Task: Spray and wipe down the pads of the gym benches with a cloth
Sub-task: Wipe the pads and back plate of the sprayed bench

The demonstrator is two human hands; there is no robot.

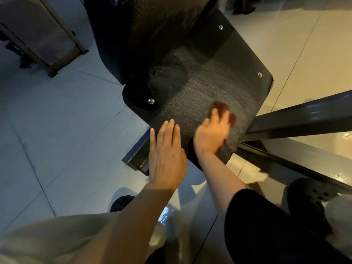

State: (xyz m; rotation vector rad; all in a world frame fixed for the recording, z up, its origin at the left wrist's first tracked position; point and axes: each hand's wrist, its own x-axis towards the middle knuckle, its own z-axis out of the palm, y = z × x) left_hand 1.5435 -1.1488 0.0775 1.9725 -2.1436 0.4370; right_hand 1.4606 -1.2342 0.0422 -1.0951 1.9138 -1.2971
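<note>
A dark flat bench pad (200, 80) with shiny round bolts fills the middle of the head view, and streaky wipe marks cross it. My right hand (211, 134) presses a dark brown cloth (221, 106) flat on the pad's near right part; the hand is blurred by motion. My left hand (167, 155) hovers with fingers straight and together over the pad's near left edge, holding nothing. A taller black textured pad (133, 35) rises behind the flat pad. No spray bottle is in view.
A dark metal frame beam (304, 119) runs off to the right beside the pad, and a metal bracket (136, 155) sticks out under its near left edge. Another bench frame (43, 40) stands at the far left. My feet in dark shoes (308, 197) rest on pale floor tiles.
</note>
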